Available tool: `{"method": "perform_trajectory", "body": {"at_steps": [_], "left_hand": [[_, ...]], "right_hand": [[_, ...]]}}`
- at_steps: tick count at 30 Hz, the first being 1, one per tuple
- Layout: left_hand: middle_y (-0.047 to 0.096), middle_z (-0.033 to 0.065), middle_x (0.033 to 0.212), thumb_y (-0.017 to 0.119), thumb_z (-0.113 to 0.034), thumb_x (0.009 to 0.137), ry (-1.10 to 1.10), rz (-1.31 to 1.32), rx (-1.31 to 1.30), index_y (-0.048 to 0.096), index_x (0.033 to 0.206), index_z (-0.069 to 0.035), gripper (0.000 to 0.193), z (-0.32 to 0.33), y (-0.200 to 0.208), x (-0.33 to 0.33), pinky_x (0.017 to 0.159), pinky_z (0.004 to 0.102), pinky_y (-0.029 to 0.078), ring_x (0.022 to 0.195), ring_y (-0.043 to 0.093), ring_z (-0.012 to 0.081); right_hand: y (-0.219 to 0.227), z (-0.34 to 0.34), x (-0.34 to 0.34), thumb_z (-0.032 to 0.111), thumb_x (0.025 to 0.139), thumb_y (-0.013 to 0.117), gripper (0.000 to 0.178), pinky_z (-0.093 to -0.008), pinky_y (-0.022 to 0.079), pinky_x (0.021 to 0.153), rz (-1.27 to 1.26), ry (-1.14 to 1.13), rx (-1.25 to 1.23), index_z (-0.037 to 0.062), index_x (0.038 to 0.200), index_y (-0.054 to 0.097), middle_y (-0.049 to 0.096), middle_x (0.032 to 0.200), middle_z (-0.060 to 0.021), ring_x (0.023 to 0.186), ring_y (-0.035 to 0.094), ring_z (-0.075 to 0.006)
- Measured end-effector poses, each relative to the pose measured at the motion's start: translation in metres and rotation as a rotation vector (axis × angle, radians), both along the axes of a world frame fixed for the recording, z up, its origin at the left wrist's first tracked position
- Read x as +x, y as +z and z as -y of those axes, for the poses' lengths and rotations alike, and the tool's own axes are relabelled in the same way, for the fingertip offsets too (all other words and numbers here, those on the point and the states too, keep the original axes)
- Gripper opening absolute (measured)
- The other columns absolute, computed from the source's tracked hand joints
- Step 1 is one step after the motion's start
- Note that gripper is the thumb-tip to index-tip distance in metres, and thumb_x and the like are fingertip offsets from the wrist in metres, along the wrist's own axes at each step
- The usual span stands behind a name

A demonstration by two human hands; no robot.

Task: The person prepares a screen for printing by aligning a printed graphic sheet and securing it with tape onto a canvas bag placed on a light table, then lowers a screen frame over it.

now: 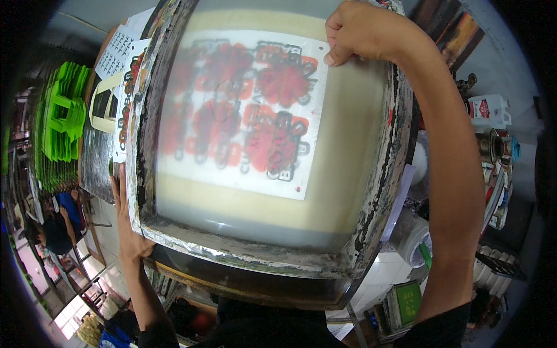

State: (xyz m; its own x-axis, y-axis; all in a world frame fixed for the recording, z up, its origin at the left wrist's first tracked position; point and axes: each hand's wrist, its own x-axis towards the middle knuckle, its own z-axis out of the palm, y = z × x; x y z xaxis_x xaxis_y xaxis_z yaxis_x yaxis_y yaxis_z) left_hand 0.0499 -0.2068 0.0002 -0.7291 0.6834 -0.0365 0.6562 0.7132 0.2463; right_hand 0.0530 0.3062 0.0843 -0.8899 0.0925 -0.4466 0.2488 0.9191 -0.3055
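Resting your left hand (130,236), fingers straight, against the left side of the frame (249,258), you curl your right hand (362,32) at the far right corner of the printed sheet (290,188) within, pinch unclear, where an uneven tug could skew it.

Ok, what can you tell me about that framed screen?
The framed screen is roughly rectangular, its edges streaked dark and pale around a translucent, yellowish panel. A white sheet with red flower shapes shows within, blurrier leftward. The left hand is against the screen's left side; the right hand is at the sheet's upper right corner.
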Motion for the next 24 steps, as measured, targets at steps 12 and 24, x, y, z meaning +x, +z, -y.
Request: {"method": "perform_trajectory", "body": {"at_steps": [12, 24], "left_hand": [[0.020, 0.0219, 0.171, 0.056, -0.085, 0.080, 0.068, 0.043, -0.025, 0.041, 0.159, -0.011, 0.110, -0.002, 0.002, 0.002, 0.128, 0.0569, 0.010, 0.158, 0.010, 0.0474], [0.021, 0.0228, 0.171, 0.060, -0.083, 0.078, 0.065, 0.064, 0.027, 0.037, 0.161, -0.010, 0.112, 0.007, -0.002, 0.000, 0.126, 0.0599, 0.013, 0.158, 0.006, 0.0487]], "right_hand": [[0.004, 0.002, -0.003, 0.026, 0.082, 0.080, 0.032, -0.0439, 0.054, 0.078, 0.068, 0.100, 0.073, -0.0042, 0.092, 0.078, 0.075, 0.085, -0.0194, 0.079, 0.070, -0.0335], [-0.005, -0.002, -0.010, 0.032, 0.086, 0.077, 0.038, -0.0447, 0.055, 0.081, 0.052, 0.336, 0.222, -0.0049, 0.093, 0.077, 0.075, 0.087, -0.0212, 0.085, 0.071, -0.0370]]}}
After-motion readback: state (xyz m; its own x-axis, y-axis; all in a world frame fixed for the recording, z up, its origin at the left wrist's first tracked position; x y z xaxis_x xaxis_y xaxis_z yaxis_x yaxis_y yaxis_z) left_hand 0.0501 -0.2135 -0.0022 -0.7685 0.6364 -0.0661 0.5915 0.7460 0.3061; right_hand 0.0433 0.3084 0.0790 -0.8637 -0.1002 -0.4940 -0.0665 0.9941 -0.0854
